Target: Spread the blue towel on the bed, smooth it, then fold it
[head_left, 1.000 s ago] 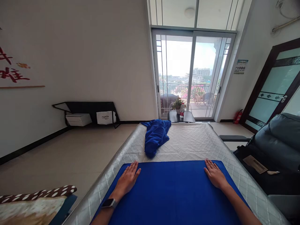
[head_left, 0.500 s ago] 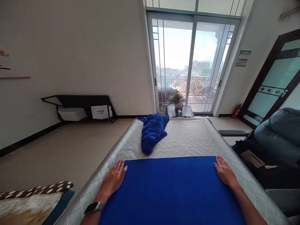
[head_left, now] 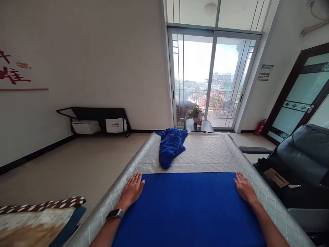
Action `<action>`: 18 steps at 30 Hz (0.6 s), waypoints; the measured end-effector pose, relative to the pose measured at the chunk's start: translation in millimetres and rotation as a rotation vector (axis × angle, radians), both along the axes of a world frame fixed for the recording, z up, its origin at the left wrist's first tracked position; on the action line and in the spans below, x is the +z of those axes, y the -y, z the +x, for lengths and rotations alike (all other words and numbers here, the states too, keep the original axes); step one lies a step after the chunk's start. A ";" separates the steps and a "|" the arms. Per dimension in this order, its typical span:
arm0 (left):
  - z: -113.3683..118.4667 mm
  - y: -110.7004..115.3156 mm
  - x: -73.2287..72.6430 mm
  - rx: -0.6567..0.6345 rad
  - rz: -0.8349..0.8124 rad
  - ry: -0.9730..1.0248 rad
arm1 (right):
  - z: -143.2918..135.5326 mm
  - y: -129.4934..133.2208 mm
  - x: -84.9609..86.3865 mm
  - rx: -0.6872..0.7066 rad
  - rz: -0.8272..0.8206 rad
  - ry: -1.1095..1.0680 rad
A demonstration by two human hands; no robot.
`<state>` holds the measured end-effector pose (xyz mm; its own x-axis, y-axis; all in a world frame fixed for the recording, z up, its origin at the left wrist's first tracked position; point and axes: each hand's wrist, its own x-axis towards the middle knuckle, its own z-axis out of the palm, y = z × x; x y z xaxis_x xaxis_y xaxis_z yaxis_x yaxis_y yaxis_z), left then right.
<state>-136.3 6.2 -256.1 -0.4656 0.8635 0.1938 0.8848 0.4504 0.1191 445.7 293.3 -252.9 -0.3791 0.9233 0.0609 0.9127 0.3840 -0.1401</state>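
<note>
A smooth blue cloth (head_left: 190, 209) lies flat over the near part of a table with a silvery quilted cover (head_left: 208, 151). My left hand (head_left: 133, 188) rests flat on the cloth's far left corner, fingers stretched forward; a watch is on that wrist. At the far right corner, my right hand (head_left: 244, 187) lies flat in the same way, partly on the cloth's edge. Neither hand grips anything. Beyond the cloth's far edge sits a crumpled blue fabric piece (head_left: 171, 147) with a frayed end. The near edge of the flat cloth is out of view.
Behind the table stands a black chair (head_left: 199, 126) bearing a potted plant (head_left: 194, 113) and a bottle (head_left: 199, 119). To the right is a dark armchair (head_left: 303, 154) with a brown card on it. Patterned fabric (head_left: 38, 219) sits at lower left. A black bench (head_left: 100, 115) stands by the wall.
The camera view has tilted up and turned slightly left. Both hands stay flat at the cloth's far corners, with the left a little further right in the picture.
</note>
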 end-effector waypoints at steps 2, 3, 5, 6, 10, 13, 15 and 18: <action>9.0 -3.6 6.1 -0.004 0.016 -0.007 | -8.7 7.6 8.8 0.005 0.049 -0.010; 17.5 -7.0 9.7 -0.022 0.027 -0.011 | -16.5 13.3 14.2 0.024 0.076 -0.021; 43.7 -17.8 17.7 -0.104 0.046 -0.012 | -40.3 28.6 26.9 0.106 0.102 -0.055; 61.1 -25.3 22.1 -0.166 0.055 -0.010 | -56.0 38.0 33.9 0.165 0.097 -0.078; 142.1 -63.5 37.4 -0.435 0.081 -0.002 | -132.2 80.3 57.8 0.397 0.011 -0.188; 191.0 -89.3 37.3 -0.559 0.080 0.012 | -181.2 105.1 60.0 0.524 -0.034 -0.209; 210.5 -99.8 29.6 -0.595 0.082 0.020 | -201.7 113.9 52.0 0.551 -0.067 -0.192; 222.4 -105.9 12.7 -0.567 0.075 0.029 | -214.2 116.7 33.9 0.544 -0.103 -0.145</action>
<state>86.2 112.1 -243.4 0.0607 0.9642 0.2583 0.9816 -0.1047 0.1599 231.5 176.6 -219.0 -0.7960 0.6015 0.0678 0.5562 0.7709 -0.3104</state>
